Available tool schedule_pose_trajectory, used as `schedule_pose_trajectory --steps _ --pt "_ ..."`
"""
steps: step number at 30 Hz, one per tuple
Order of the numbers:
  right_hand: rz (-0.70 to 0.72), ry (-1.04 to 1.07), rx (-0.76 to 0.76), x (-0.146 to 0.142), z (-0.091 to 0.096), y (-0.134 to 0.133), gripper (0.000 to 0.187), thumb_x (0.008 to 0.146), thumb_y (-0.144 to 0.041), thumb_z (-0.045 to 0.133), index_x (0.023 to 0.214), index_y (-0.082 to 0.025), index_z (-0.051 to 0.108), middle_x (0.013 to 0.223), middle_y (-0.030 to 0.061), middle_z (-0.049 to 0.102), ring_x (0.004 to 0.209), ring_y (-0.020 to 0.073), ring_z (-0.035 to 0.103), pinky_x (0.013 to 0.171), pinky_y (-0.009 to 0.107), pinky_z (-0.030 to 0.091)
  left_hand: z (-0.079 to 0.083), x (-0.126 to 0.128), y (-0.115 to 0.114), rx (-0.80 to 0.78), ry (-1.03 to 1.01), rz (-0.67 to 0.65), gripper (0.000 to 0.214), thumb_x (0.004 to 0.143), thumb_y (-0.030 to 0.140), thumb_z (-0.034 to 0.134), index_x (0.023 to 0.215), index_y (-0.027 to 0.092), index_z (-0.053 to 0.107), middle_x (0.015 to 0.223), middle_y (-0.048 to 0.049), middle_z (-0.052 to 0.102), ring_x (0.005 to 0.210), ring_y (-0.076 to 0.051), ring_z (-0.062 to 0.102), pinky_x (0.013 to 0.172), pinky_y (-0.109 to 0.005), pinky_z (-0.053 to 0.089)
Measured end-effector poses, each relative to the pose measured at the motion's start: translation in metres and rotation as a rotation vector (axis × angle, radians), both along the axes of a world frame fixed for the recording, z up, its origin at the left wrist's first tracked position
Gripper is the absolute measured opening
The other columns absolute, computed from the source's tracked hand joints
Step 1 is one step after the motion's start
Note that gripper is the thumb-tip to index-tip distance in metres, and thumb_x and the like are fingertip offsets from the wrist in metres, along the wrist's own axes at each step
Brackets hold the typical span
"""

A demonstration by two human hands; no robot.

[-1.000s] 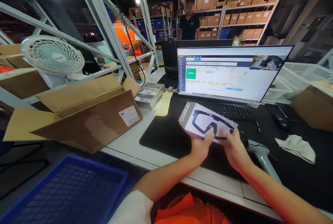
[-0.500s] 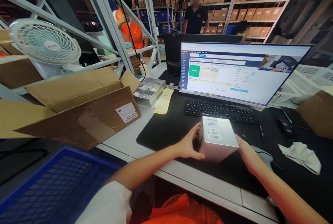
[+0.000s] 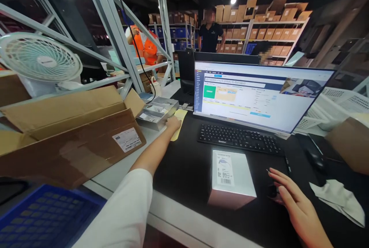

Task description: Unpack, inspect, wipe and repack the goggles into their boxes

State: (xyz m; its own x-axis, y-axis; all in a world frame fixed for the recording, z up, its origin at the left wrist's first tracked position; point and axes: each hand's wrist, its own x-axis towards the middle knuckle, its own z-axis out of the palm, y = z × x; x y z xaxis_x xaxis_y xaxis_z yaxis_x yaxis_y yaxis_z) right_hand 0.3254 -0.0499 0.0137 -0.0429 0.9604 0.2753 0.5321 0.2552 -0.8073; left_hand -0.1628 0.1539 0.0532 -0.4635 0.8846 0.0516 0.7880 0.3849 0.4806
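Note:
A white carton (image 3: pixel 230 177) with a printed label and barcode stands on the black desk mat (image 3: pixel 187 171), touched by neither hand. My left hand (image 3: pixel 173 123) reaches far forward to the yellow paper (image 3: pixel 179 114), beside a silver open box (image 3: pixel 158 113) of small parts. Its fingers point away and are mostly hidden. To the right of the carton, my right hand (image 3: pixel 296 205) has its thumb and fingers around a dark device (image 3: pixel 273 191), largely covered by the hand.
A monitor (image 3: pixel 248 94) and keyboard (image 3: pixel 239 139) stand behind the carton. At right lie a pen (image 3: pixel 288 164), mouse (image 3: pixel 316 160) and white cloth (image 3: pixel 338 200). An open cardboard box (image 3: pixel 86 144), blue basket (image 3: pixel 49 217) and fan (image 3: pixel 43 62) occupy the left. Co-workers stand beyond.
Both hands have let go of the white carton, which rests on the mat. My left hand has moved forward and left to the yellow paper; my right has gone to the dark device.

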Motion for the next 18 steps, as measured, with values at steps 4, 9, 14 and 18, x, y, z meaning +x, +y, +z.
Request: schedule_pose_trajectory --steps 4,9,14,18 --pt "-0.04 -0.019 0.042 0.002 -0.001 -0.003 0.04 0.097 -0.054 0.051 0.126 -0.032 0.069 0.147 0.0025 0.059 0.134 0.0282 0.057 0.1 0.037 0.059 0.006 0.002 0.022 -0.081 -0.009 0.101 0.042 0.095 0.035 0.066 0.132 0.016 0.058 0.137 -0.0132 0.057 0.122 -0.029 0.059 0.102 -0.053 0.053" --pt "-0.016 -0.025 0.005 0.0 -0.003 -0.005 0.042 0.095 -0.053 0.055 0.131 -0.034 0.065 0.147 0.0035 0.058 0.126 0.0296 0.062 0.09 0.039 0.063 0.028 -0.007 0.015 -0.072 -0.098 -0.031 0.034 0.094 0.034 0.069 0.121 0.014 0.064 0.126 -0.0121 0.065 0.116 -0.027 0.064 0.1 -0.05 0.054" --pt "-0.042 -0.027 0.091 0.001 0.002 -0.003 0.032 0.096 -0.049 0.055 0.121 -0.033 0.068 0.144 0.0036 0.06 0.129 0.0309 0.059 0.106 0.049 0.052 0.059 -0.027 -0.061 0.099 -0.265 -0.237 0.049 0.084 0.023 0.066 0.13 0.01 0.06 0.131 -0.0165 0.068 0.119 -0.032 0.066 0.101 -0.044 0.056" --pt "-0.049 -0.098 0.247 -0.017 0.042 -0.007 0.023 0.097 -0.042 0.056 0.11 -0.03 0.071 0.126 0.0047 0.068 0.116 0.0269 0.065 0.102 0.042 0.052 0.084 -0.024 -0.127 0.185 -0.61 -0.461 0.068 0.078 0.037 0.073 0.14 0.018 0.05 0.136 -0.0143 0.066 0.113 -0.034 0.07 0.09 -0.045 0.062"
